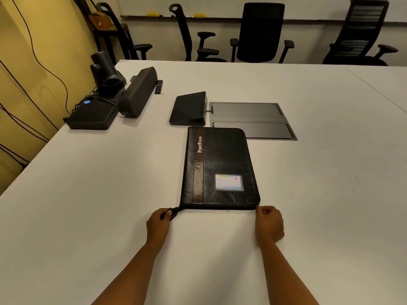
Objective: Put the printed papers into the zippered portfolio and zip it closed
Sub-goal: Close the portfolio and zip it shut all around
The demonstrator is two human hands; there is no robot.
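Left hand [158,221] tight around the strap [175,211], right hand [269,223] tight on the portfolio [222,164] corner.

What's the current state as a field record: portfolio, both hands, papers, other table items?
portfolio: black zippered portfolio, cover closed, flat on the white table, spine to the left
left hand: pinches the black strap at the near-left corner
right hand: fingers curled on the near-right corner
papers: none in view
zip: cannot tell if fully shut
other items: conference camera, speaker bar, touch panel, cable hatch, all beyond the portfolio
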